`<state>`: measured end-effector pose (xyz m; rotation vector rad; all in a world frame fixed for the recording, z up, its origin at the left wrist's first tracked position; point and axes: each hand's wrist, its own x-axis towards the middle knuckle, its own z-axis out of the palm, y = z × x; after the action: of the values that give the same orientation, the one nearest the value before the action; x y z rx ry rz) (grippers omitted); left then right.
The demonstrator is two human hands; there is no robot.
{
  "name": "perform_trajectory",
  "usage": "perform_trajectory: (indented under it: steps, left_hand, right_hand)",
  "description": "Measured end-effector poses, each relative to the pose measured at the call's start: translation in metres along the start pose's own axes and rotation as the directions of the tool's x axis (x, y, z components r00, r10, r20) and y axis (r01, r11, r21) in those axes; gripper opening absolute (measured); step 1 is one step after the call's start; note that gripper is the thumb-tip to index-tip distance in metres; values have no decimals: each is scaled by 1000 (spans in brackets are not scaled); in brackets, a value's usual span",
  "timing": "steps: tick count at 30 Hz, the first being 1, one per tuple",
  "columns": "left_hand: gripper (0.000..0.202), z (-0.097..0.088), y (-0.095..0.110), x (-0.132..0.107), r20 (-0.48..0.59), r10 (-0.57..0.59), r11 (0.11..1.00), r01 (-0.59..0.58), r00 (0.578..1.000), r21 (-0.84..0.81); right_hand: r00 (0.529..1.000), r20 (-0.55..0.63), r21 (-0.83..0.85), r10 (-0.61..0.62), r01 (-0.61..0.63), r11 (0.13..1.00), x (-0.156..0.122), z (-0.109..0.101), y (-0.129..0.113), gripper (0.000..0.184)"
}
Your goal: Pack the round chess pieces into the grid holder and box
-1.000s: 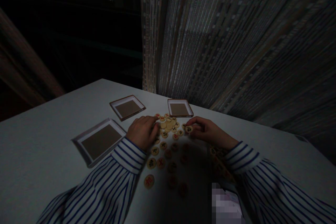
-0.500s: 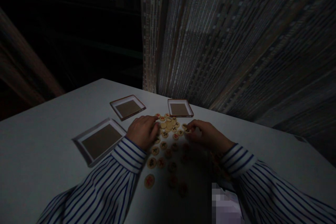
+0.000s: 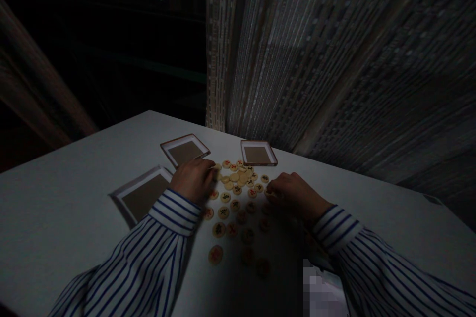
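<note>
Before us, xiangqi pieces with red or black characters lie scattered over the white table towards its far edge. A shallow tray lies left of our left hand, whose bent fingers meet a blurred pale disc; we cannot tell whether they pinch it. Our right hand curls down right of the pieces, its grip hidden. Two more trays sit near the far edge, before a curtain
</note>
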<state>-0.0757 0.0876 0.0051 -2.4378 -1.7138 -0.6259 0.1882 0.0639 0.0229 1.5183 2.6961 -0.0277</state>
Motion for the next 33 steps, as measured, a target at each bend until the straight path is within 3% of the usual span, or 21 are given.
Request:
perform_trajectory:
  steps: [10,16,25,33]
  left_hand:
    - [27,-6,-14,2,30,-95,995,94,995,27]
    - [26,-3,-21,2,10,-75,996,74,997,53]
    - [24,6,-21,0,111,96,991,-85,989,-103]
    - [23,2,-18,1,129,25,998,-17,991,-58]
  right_hand:
    - [1000,-11,-30,-23,23,999,1,3,2,13]
    - [999,-52,-19,-6,5,1000,8,-3,-3,14]
    - [989,-57,27,-136,138,990,48,-14,-37,20]
    - [988,-5,-49,-152,151,987,82,-20,-64,26]
